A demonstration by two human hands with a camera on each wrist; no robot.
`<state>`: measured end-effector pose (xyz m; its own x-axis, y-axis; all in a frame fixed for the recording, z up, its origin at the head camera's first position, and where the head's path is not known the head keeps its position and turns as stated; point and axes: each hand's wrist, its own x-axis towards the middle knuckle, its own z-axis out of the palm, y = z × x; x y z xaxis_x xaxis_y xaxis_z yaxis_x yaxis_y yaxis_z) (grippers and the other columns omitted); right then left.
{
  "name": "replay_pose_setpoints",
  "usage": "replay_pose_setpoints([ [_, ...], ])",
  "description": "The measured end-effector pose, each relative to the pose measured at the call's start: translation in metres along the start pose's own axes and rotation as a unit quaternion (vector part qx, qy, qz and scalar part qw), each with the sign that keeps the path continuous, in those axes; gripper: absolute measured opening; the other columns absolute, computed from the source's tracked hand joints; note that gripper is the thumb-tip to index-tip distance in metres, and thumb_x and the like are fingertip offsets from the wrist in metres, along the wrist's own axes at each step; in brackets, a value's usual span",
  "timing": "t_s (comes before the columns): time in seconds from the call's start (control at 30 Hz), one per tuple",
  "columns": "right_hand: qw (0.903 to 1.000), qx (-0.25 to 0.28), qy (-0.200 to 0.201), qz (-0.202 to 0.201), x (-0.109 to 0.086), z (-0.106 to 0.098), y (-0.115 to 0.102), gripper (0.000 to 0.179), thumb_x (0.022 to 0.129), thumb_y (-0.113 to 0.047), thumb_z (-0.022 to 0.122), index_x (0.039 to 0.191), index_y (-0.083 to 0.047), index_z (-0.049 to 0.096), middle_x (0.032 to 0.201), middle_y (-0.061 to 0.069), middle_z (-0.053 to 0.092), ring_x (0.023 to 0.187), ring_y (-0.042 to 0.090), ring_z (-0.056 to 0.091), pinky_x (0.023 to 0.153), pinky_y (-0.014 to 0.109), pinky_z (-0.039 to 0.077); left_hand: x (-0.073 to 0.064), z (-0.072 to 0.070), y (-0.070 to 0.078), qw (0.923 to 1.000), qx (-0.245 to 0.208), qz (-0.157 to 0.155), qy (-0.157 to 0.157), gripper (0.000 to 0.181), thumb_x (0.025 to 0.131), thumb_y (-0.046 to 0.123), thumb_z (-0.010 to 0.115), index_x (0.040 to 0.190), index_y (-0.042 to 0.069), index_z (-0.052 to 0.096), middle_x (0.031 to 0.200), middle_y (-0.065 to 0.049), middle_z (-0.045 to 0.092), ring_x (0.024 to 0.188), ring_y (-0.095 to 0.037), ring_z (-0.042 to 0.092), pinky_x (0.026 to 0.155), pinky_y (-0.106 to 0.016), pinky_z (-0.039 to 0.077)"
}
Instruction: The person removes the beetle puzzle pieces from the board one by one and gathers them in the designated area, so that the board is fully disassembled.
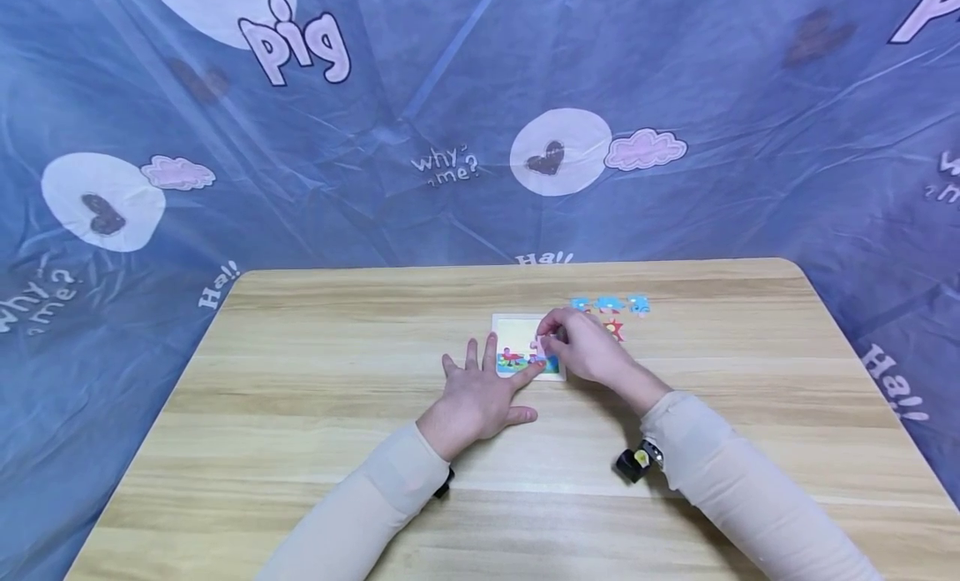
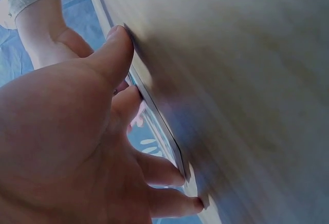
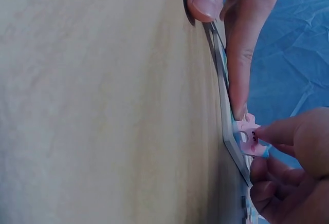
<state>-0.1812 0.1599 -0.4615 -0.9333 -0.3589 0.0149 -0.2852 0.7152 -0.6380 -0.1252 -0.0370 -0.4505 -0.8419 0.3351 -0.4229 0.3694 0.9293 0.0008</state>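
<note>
A small jigsaw puzzle board (image 1: 517, 328) with a pale rim lies on the table, its lower part filled with colourful pieces and its upper part bare. My left hand (image 1: 480, 398) lies with fingers spread at the near left of the board, the index finger reaching across its lower part. Between thumb and fingers, my right hand (image 1: 588, 348) pinches a pink puzzle piece (image 3: 249, 136) with a small face on it. In the right wrist view that piece stands tilted over the board, close to the left index fingertip. The right hand covers the board's right side in the head view.
Several loose blue puzzle pieces (image 1: 610, 303) lie beyond the right hand. A piece with a red and yellow sun (image 1: 613, 329) is nearer, partly behind that hand. The wooden table (image 1: 300, 381) ends at a blue printed cloth (image 1: 360, 181).
</note>
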Motion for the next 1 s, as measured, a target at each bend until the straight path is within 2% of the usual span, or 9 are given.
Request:
replay_pose_setpoints([
  [0.17, 0.9998, 0.009, -0.006, -0.016, -0.003, -0.002, -0.001, 0.007, 0.103, -0.005, 0.068, 0.105, -0.008, 0.074, 0.093, 0.006, 0.076, 0.081, 0.016, 0.067, 0.077, 0.035, 0.054, -0.006, -0.002, 0.003, 1.0, -0.004, -0.002, 0.005, 0.072, 0.102, 0.076, 0.048, 0.166, 0.06, 0.019, 0.18, -0.024, 0.013, 0.164, -0.054, 0.019, 0.12, -0.081, 0.03],
  [0.63, 0.9984, 0.008, 0.017, -0.054, -0.012, -0.001, 0.004, 0.009, 0.1, -0.002, 0.072, 0.101, -0.008, 0.078, 0.093, 0.004, 0.076, 0.083, 0.016, 0.063, 0.078, 0.033, 0.05, -0.011, 0.0, 0.008, 0.9999, -0.004, -0.003, 0.012, 0.074, 0.101, 0.077, 0.049, 0.166, 0.06, 0.021, 0.18, -0.025, 0.014, 0.163, -0.055, 0.02, 0.118, -0.082, 0.032],
  [1.0, 0.9987, 0.029, 0.016, -0.038, -0.008, 0.001, 0.005, 0.01, 0.102, 0.0, 0.069, 0.103, -0.006, 0.078, 0.094, 0.007, 0.076, 0.084, 0.018, 0.063, 0.077, 0.033, 0.051, -0.01, -0.003, 0.007, 1.0, -0.003, -0.005, 0.007, 0.074, 0.1, 0.077, 0.05, 0.166, 0.061, 0.02, 0.18, -0.025, 0.016, 0.163, -0.054, 0.022, 0.12, -0.081, 0.03],
])
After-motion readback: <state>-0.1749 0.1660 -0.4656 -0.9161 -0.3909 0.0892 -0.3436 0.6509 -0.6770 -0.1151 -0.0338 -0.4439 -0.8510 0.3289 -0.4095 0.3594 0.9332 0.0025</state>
